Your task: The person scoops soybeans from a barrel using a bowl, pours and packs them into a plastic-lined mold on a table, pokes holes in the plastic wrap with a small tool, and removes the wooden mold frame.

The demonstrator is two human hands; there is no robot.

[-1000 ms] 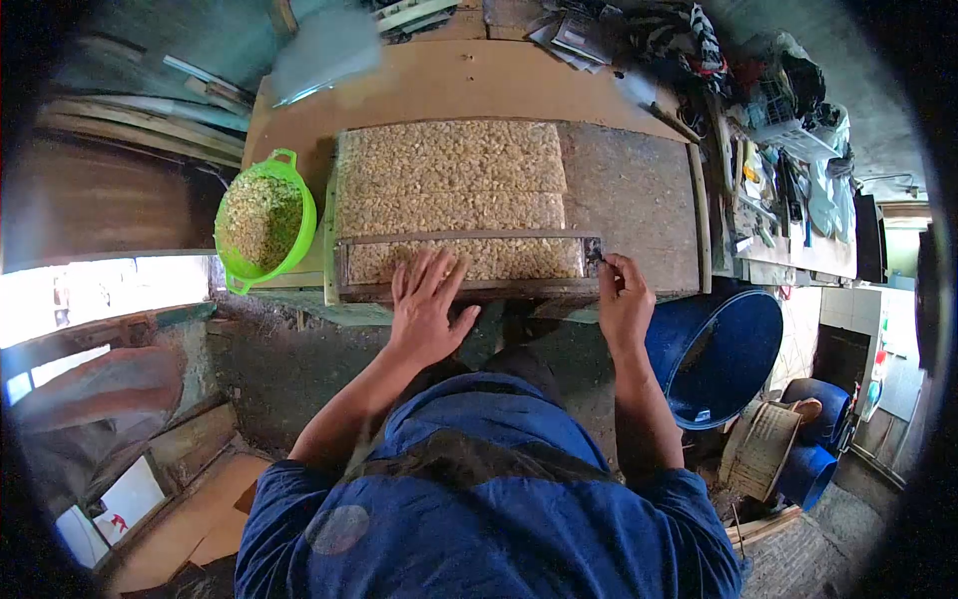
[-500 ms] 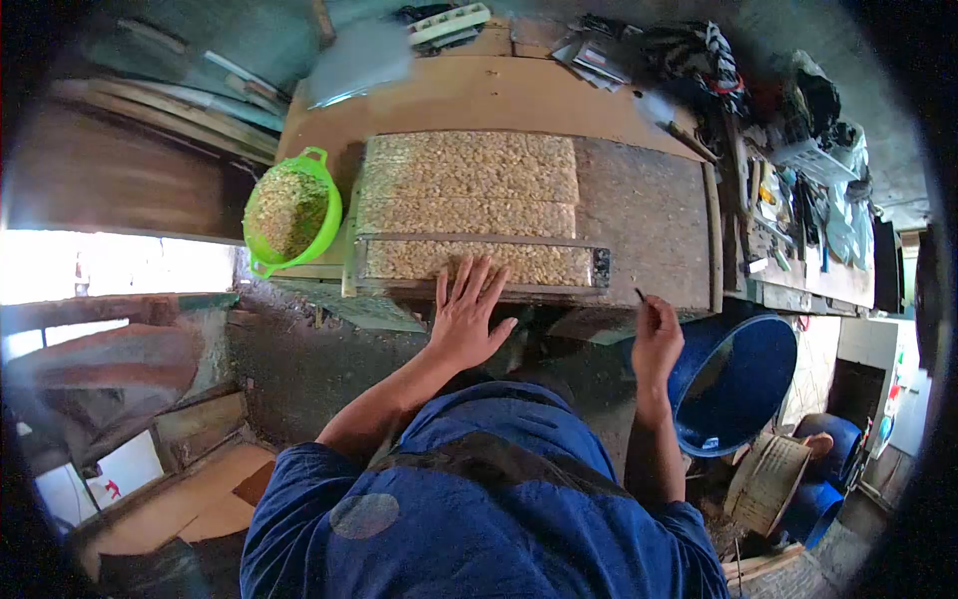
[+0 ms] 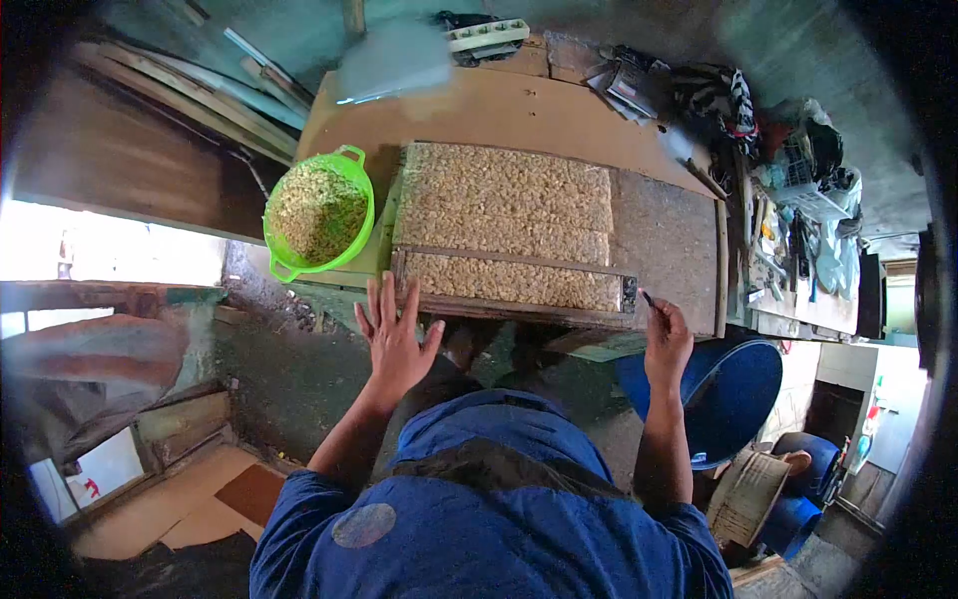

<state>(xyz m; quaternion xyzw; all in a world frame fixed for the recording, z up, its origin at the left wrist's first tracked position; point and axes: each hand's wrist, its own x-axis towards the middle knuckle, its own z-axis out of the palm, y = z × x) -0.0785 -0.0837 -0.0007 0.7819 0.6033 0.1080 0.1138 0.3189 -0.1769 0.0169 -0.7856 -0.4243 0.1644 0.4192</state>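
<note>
My left hand (image 3: 396,334), fingers spread, is at the front left corner of a narrow frame (image 3: 519,257) filled with pale grainy pieces (image 3: 509,283). Nothing is held in it. My right hand (image 3: 667,334) pinches a small dark thin tool (image 3: 648,298) just right of the frame's dark end (image 3: 630,294). Behind the frame, a wide layer of the same pieces (image 3: 504,200) lies on a wooden board (image 3: 664,225). A green colander (image 3: 369,215) with loose pieces stands to the left.
A clear plastic sheet (image 3: 394,65) and a power strip (image 3: 489,36) lie at the back of the table. Blue barrels (image 3: 728,399) stand below on the right. A crate (image 3: 813,200) and bags are on the right-hand bench. Long boards (image 3: 190,100) lean at the left.
My left hand has slid left from the frame's middle to its left corner. My right hand has drawn back from the dark end with the tool. The view has shifted.
</note>
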